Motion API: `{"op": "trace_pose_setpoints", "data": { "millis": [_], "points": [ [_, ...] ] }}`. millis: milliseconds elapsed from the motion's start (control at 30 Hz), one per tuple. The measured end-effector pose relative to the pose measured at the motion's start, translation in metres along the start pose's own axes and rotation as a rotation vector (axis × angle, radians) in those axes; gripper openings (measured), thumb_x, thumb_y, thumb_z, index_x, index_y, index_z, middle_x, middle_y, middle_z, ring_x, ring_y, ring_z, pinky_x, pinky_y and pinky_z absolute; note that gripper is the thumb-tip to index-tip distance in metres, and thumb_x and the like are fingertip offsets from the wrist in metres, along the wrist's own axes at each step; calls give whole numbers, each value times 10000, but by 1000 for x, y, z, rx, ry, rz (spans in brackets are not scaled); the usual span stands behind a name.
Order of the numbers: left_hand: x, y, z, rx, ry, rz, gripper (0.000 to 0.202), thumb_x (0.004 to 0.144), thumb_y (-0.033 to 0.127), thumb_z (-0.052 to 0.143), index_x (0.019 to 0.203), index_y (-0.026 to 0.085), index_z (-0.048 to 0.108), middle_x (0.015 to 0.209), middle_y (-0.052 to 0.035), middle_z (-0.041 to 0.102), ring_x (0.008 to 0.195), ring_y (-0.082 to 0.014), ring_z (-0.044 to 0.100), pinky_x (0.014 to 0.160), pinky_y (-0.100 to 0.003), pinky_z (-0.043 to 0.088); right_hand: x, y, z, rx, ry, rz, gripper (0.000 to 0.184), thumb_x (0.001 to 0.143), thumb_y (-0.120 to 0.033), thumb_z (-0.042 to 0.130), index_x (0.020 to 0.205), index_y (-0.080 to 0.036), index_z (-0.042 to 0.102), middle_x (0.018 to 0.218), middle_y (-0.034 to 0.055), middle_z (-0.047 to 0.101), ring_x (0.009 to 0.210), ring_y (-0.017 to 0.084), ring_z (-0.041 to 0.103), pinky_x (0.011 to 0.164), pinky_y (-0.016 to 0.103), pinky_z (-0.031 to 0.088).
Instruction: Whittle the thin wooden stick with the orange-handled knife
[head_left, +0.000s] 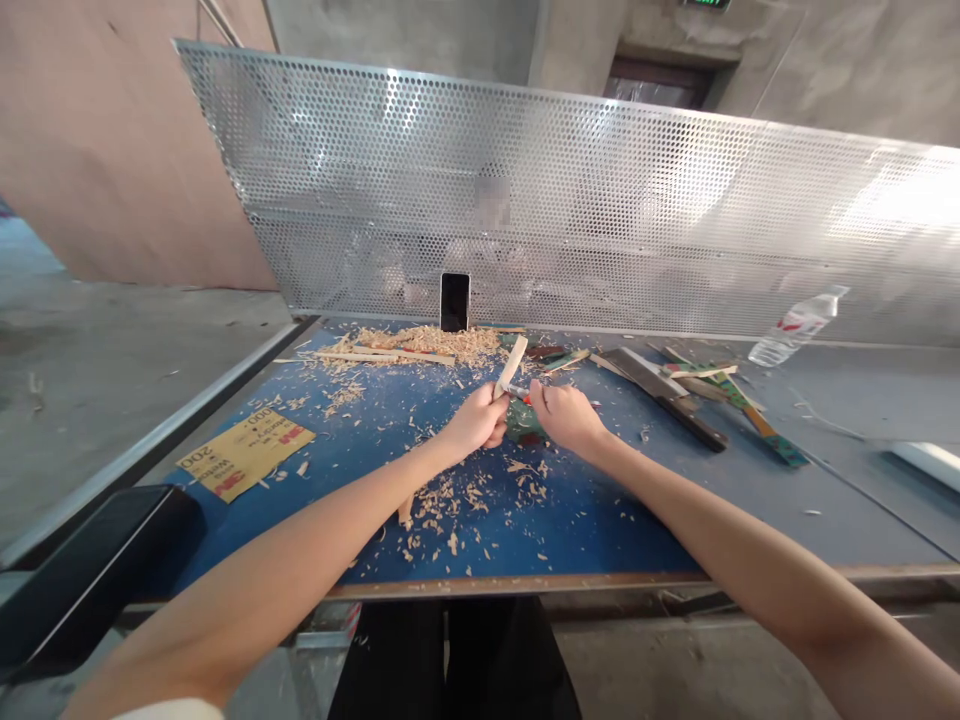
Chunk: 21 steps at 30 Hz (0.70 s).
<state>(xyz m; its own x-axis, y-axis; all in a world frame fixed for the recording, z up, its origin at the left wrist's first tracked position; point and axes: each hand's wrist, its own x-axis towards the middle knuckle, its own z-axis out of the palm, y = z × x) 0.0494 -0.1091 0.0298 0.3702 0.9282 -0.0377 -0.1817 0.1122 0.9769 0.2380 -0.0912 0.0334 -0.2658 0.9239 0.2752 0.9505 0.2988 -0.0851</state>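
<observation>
My left hand point(477, 420) is closed round the lower end of a flat pale wooden stick point(512, 364) that points up and away from me. My right hand point(568, 415) is closed on a small knife with a red handle point(519, 393), its tip against the stick just above my left fingers. Both hands hover over the blue tabletop point(600, 500), close together, above a small green object point(523, 422) partly hidden beneath them. Wood shavings point(450, 500) lie scattered under and in front of my hands.
A phone point(454, 301) stands upright against the perforated metal screen point(570, 200) behind a heap of shavings point(431, 342). A big cleaver point(664, 392), wooden strips point(382, 355) and coloured sticks point(750, 400) lie at the back. A plastic bottle point(796, 326) lies far right, a cardboard piece point(244, 453) left.
</observation>
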Motion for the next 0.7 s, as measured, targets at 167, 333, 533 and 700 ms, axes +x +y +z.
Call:
{"op": "trace_pose_setpoints", "data": {
  "millis": [167,333,533,700],
  "points": [
    [0,0,2,20,3,-29,236,999,345,627,902,261,429,574,101,292,374,-56,236,392,-240,163,-4,-6,-4,-2,4,-34,647,1143,-413,234,826,-180,747,795,149,785,735,245,748,650,301,433],
    [2,-2,-5,224,50,111,204,971,321,629,826,253,502,487,82,343,362,-88,273,395,-274,195,-4,-8,-5,-44,-6,-16,645,1142,-412,250,840,-170,765,795,157,783,745,258,754,658,304,445],
    [8,-11,-12,460,209,232,280,920,257,673,700,236,500,511,31,495,420,-107,401,444,-271,235,1,-7,1,-111,-30,4,600,1137,-388,288,905,-164,794,860,166,806,803,260,775,708,285,491],
    [4,-8,1,184,150,-39,259,1023,367,591,832,250,460,493,100,363,345,-84,290,418,-246,190,6,-7,3,-149,-17,33,594,1134,-381,305,914,-150,806,896,184,807,836,276,781,739,300,518]
  ]
}}
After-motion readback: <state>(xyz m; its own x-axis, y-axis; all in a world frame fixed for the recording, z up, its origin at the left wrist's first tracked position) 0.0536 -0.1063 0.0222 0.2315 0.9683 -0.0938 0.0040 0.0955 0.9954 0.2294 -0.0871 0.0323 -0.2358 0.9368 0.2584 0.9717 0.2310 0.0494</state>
